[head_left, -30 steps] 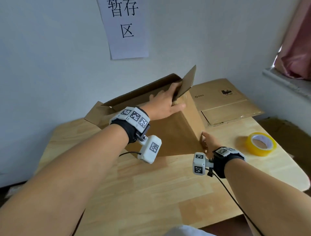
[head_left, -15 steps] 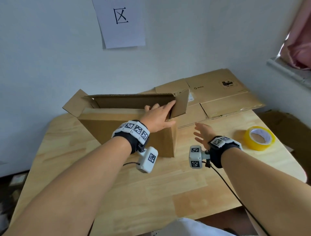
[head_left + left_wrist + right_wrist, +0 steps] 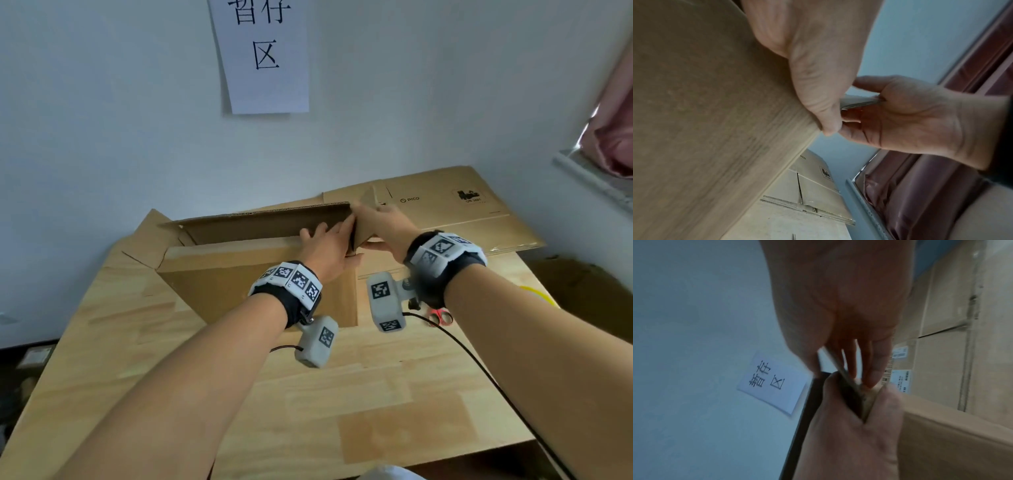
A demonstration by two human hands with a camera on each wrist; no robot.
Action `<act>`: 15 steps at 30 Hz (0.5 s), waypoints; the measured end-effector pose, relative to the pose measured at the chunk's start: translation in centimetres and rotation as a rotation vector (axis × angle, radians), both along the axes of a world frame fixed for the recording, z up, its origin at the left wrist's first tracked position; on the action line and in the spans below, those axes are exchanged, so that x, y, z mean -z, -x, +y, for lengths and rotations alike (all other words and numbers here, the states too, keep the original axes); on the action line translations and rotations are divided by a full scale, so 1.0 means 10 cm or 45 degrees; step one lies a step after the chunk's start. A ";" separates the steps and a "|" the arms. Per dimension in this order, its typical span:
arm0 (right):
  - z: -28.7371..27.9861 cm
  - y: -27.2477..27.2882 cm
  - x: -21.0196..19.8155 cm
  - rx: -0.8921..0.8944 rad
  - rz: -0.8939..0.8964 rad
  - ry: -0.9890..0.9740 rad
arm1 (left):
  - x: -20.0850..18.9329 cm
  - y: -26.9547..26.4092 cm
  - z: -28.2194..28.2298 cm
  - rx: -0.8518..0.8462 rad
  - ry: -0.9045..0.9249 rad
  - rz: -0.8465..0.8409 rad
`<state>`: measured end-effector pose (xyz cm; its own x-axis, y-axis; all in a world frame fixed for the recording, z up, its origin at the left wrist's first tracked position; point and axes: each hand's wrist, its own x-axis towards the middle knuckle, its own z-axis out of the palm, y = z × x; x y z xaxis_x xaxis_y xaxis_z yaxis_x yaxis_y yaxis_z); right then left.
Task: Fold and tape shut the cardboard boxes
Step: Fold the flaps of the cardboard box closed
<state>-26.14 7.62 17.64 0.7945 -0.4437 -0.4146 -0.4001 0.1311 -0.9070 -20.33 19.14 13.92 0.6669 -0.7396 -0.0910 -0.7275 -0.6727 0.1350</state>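
I see the open cardboard box [image 3: 260, 274] standing on the wooden tabletop [image 3: 308, 394], toward its far left part, with its flaps up. My left hand [image 3: 329, 250] sits at the box's right end, fingers [image 3: 342, 228] reaching inside along the right-hand end flap [image 3: 363, 226] and thumb down on the outer corner, so it grips that flap. My right hand [image 3: 383, 228] meets it from the outside of the same flap; in the left wrist view its thumb [image 3: 865, 83] lies over the flap's thin edge and the fingers curl beneath, pinching the cardboard. The far long flap [image 3: 267, 221] stands nearly upright, and the left end flap [image 3: 147, 236] splays outward.

Beyond the box, to the right, flattened cardboard boxes [image 3: 445, 205] lie stacked against the wall. A yellow tape roll [image 3: 541, 296] lies right of my right forearm, mostly hidden by it, and a small red item [image 3: 440, 317] shows just under that wrist; I cannot tell what it is. A paper sign [image 3: 263, 54] hangs on the wall above.
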 end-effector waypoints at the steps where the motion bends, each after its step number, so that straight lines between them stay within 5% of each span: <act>1: 0.02 -0.01 -0.01 -0.007 0.041 0.062 | 0.00 0.00 -0.01 0.000 0.016 -0.005; 5: 0.13 0.00 -0.09 0.016 0.100 0.190 | -0.01 -0.07 0.07 -0.005 0.102 0.073; 7: 0.18 -0.02 -0.09 -0.067 0.252 0.493 | -0.05 -0.13 0.15 0.044 0.062 0.094; 15: 0.31 -0.12 -0.10 0.165 0.165 0.354 | -0.58 -0.49 0.89 0.215 -0.310 -0.046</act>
<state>-24.97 10.71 18.63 0.6725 -0.6478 -0.3578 -0.5110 -0.0568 -0.8577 -15.42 28.05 19.69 0.5425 -0.7995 -0.2577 -0.8332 -0.5512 -0.0439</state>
